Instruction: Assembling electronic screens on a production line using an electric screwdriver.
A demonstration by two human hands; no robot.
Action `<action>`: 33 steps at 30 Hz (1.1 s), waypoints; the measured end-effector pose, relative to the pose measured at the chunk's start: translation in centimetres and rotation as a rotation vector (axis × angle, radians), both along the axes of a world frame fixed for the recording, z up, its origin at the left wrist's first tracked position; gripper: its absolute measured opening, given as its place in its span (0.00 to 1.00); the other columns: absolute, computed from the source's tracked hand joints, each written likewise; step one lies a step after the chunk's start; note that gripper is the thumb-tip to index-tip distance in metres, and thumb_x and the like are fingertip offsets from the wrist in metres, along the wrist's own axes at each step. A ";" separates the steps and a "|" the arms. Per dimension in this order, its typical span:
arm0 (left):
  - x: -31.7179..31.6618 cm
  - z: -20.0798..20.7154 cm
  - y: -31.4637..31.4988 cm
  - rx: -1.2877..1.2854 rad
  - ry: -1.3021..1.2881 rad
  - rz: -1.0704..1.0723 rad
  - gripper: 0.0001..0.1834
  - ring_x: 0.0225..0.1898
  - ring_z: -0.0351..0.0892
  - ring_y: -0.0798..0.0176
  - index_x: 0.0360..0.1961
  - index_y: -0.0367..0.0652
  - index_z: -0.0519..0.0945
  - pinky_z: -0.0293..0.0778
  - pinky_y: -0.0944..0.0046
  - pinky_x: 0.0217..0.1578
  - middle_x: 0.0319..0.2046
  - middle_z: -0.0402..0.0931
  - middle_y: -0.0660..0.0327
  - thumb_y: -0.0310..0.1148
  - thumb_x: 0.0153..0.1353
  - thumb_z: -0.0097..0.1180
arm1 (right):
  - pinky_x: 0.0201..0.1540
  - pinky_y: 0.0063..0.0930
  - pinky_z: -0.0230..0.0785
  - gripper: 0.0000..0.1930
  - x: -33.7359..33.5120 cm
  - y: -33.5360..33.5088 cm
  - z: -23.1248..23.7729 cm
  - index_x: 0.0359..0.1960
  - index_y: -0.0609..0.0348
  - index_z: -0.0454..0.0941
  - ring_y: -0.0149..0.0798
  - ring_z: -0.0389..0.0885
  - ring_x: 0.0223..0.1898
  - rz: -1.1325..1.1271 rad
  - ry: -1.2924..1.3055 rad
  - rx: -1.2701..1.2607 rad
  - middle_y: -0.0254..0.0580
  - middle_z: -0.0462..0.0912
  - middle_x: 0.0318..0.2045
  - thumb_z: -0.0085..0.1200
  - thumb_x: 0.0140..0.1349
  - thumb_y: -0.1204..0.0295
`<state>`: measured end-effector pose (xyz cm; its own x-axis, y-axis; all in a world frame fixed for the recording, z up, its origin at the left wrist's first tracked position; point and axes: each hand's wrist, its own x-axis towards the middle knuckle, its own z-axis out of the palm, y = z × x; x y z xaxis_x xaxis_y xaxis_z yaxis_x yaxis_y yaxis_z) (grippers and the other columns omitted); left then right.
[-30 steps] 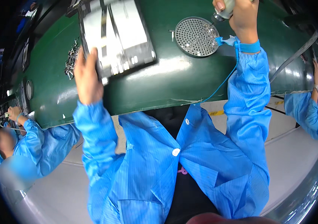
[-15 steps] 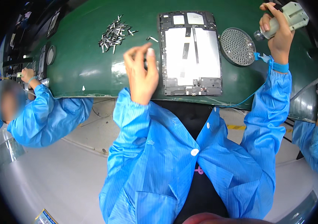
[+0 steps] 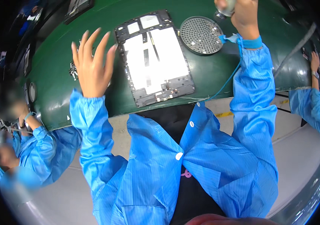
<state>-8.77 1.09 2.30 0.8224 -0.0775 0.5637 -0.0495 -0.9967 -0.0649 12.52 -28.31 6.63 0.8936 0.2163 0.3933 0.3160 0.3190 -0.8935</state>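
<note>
My left hand [image 3: 92, 67] is raised palm-down with its fingers spread, holding nothing. It hangs above a heap of small black and silver parts [image 3: 73, 71], covering most of them. Beside it lies an opened tablet [image 3: 182, 67], with bright silver-white panels and black edge modules. My right hand [image 3: 245, 18], at the upper edge, grips a pale power screwdriver [image 3: 227, 8] that is largely cut off by the frame. Under that tool's tip side sits a round perforated tray [image 3: 195, 37] dotted with small shiny bits, likely screws.
A blue wrist strap [image 3: 252, 42] circles my right wrist, its cord [image 3: 225, 84] running down to the edge of the green table [image 3: 214, 71]. Co-workers in blue coats sit at the left [image 3: 39, 153] and right [image 3: 310, 108]. A grey cable [image 3: 297, 48] crosses the right side.
The view has turned, shifting the tablet and tray leftward in the picture. My left hand has moved from beside the tablet to over the heap, fingers spreading. The screwdriver is now partly out of frame.
</note>
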 end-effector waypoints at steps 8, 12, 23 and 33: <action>9.2 -0.4 -9.9 -0.011 0.410 -0.241 0.57 0.77 0.49 0.33 0.73 0.53 0.69 0.43 0.11 0.64 0.74 0.57 0.49 0.78 0.49 0.61 | 0.15 0.23 0.63 0.04 0.1 -0.6 0.2 0.35 0.63 0.81 0.28 0.74 0.13 0.009 0.018 0.060 0.39 0.83 0.24 0.60 0.64 0.75; 9.2 -1.4 -9.2 -0.039 0.482 -0.196 0.52 0.77 0.47 0.35 0.68 0.50 0.73 0.42 0.10 0.63 0.74 0.56 0.51 0.73 0.48 0.65 | 0.15 0.23 0.62 0.04 0.2 -0.2 0.0 0.33 0.63 0.81 0.28 0.73 0.13 0.009 0.010 0.090 0.38 0.83 0.23 0.61 0.64 0.75; 13.9 2.0 -9.3 0.083 0.619 -0.330 0.24 0.70 0.64 0.49 0.54 0.52 0.83 0.44 0.17 0.67 0.60 0.74 0.62 0.48 0.58 0.63 | 0.14 0.23 0.61 0.06 -0.3 -0.5 0.9 0.29 0.63 0.81 0.26 0.72 0.12 0.035 0.006 0.090 0.36 0.79 0.19 0.60 0.63 0.75; 16.8 2.9 -8.9 0.023 0.919 -0.300 0.14 0.59 0.75 0.57 0.43 0.52 0.86 0.58 0.41 0.66 0.47 0.81 0.65 0.43 0.58 0.68 | 0.14 0.23 0.60 0.07 -0.9 0.6 0.5 0.29 0.64 0.81 0.28 0.72 0.12 0.100 0.041 0.066 0.37 0.79 0.19 0.60 0.64 0.73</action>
